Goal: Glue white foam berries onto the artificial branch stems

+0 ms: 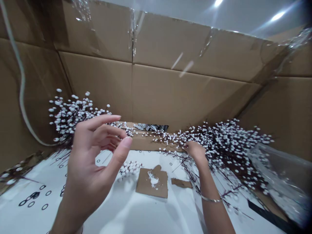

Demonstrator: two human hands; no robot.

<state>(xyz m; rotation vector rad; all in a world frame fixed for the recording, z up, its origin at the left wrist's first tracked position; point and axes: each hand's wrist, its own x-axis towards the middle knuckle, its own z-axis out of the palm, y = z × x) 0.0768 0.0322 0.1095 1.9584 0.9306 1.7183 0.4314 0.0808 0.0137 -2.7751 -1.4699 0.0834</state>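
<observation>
My left hand point(97, 159) is raised near the camera, with its fingers curved and the thumb apart from them. It holds nothing that I can see. Behind it stands a bunch of white berry branches point(73, 112) with dark stems. My right hand point(195, 150) reaches into the larger pile of white berry branches point(219, 139) on the right. Its fingers are bent and closed around a stem there, their tips partly hidden by berries. A small cluster of white berries point(131, 167) lies on the white tabletop point(117, 208) between my hands.
A cardboard square point(151, 183) with a white smear lies mid-table, beside a cardboard strip point(181, 183). Black rings point(31, 204) are scattered at left. Tall cardboard walls point(170, 94) enclose the back and sides. Clear plastic point(280, 175) sits at right; a white cable point(21, 81) hangs at left.
</observation>
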